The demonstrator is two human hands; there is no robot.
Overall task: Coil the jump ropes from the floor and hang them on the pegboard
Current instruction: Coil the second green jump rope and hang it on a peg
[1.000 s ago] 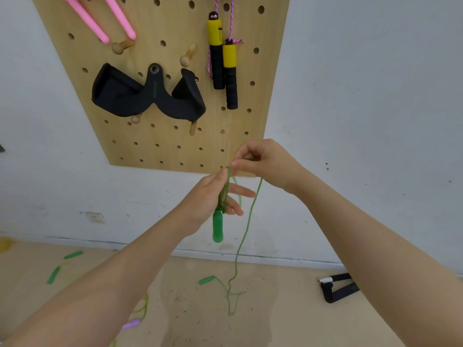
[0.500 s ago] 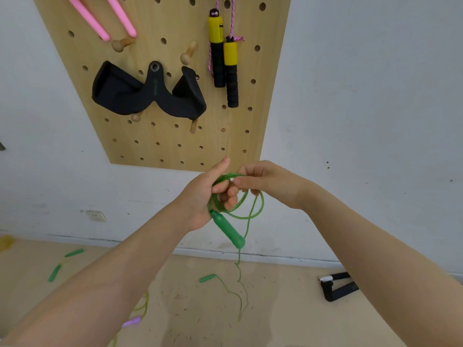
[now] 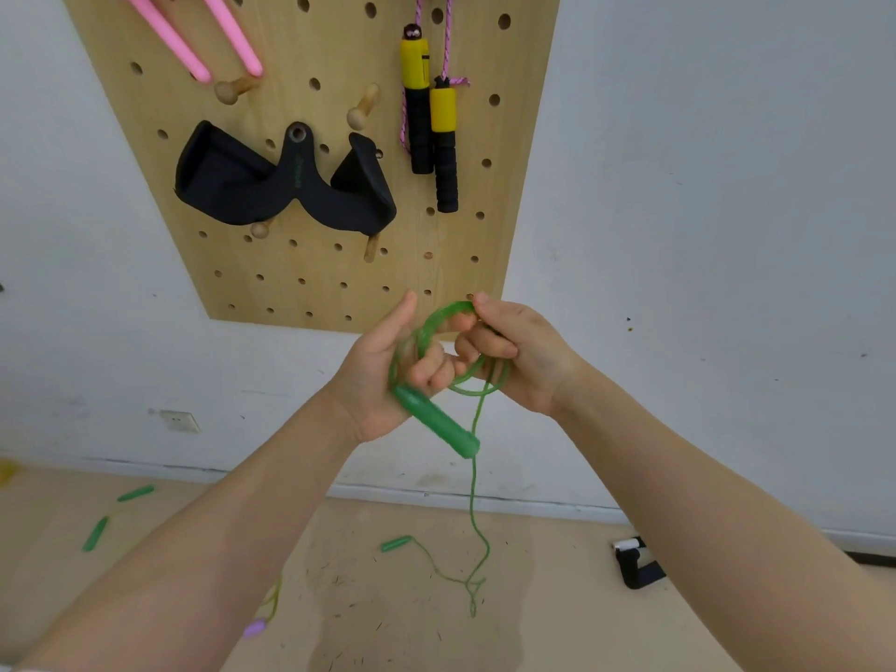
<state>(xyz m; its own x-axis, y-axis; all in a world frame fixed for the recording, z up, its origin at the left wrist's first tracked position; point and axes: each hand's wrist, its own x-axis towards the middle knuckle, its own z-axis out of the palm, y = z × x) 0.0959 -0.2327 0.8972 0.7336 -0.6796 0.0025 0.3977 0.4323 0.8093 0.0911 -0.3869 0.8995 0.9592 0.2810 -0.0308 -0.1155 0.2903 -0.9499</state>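
While both hands meet in the middle of the view, the left hand holds a green jump rope. Its fingers curl around the top of one green handle, and its thumb sticks up toward 12 o'clock. That handle points down toward 5 o'clock. The right hand sits at 3 o'clock from the left hand and very close to it. Its fingers pinch a round loop of the rope. A few loops lie between the two hands. From the loops, the rope hangs down toward 6 o'clock to the floor. There it bends toward 9 o'clock and ends in the other green handle, which lies flat on the floor.

At 12 o'clock from the hands, a wooden pegboard hangs on the white wall. A rope with yellow and black handles hangs on it, near the right edge. Two pink handles show at the top left. A black strap hangs on pegs in the middle.

More green handles lie on the floor at 8 o'clock. A small purple handle lies at 7 o'clock. A black strap with white on it lies at 4 o'clock.
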